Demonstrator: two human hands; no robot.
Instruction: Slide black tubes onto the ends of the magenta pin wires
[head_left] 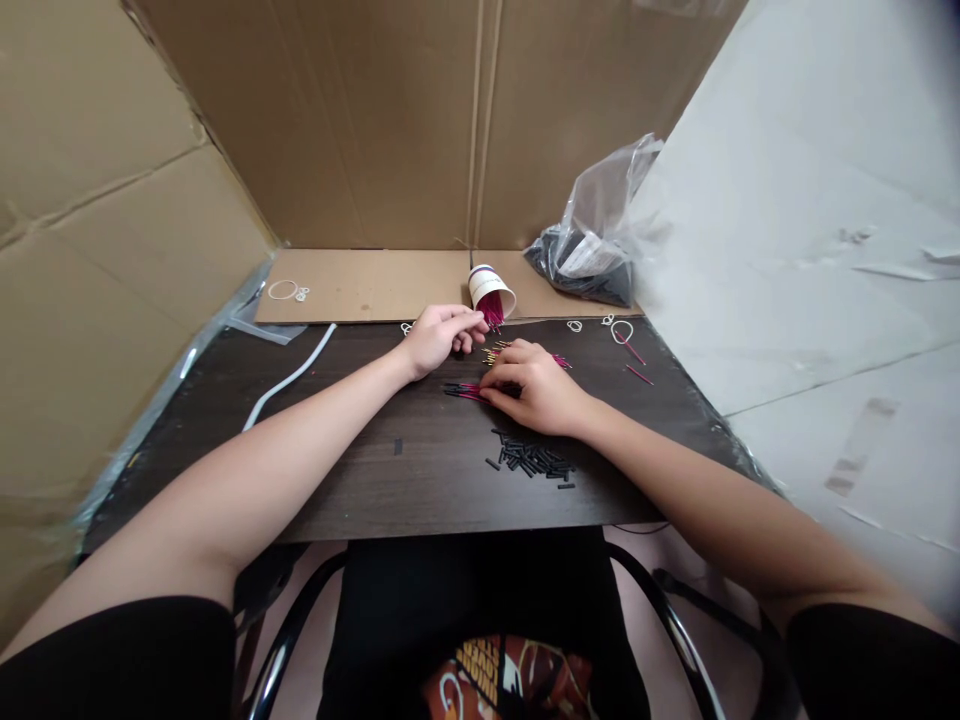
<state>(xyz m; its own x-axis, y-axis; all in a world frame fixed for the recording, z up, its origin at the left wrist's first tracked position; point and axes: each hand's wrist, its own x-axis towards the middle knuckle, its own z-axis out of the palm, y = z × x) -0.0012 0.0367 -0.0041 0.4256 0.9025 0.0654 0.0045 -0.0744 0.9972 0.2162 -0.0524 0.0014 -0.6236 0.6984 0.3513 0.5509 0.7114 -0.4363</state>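
My left hand [448, 335] is at the mouth of a tipped paper cup [484, 278], its fingers curled in by a bundle of thin red wires [491, 308] spilling from the cup. Whether a wire sits between those fingertips is too small to tell. My right hand [536, 385] rests low on the dark table, closed, with thumb and fingertips at red wires with black tube ends [463, 391] that point left. More red wires with yellowish tips [495, 352] lie partly hidden behind this hand. Nearer me is a loose pile of short black tubes [532, 456].
A clear plastic bag of black pieces [585, 265] stands at the back right on a cardboard strip [360, 285]. Two loose red wires [639, 375] and pale rubber bands [622, 332] lie right. A pale tube [289, 378] curves at left. Cardboard walls [360, 120] enclose the table.
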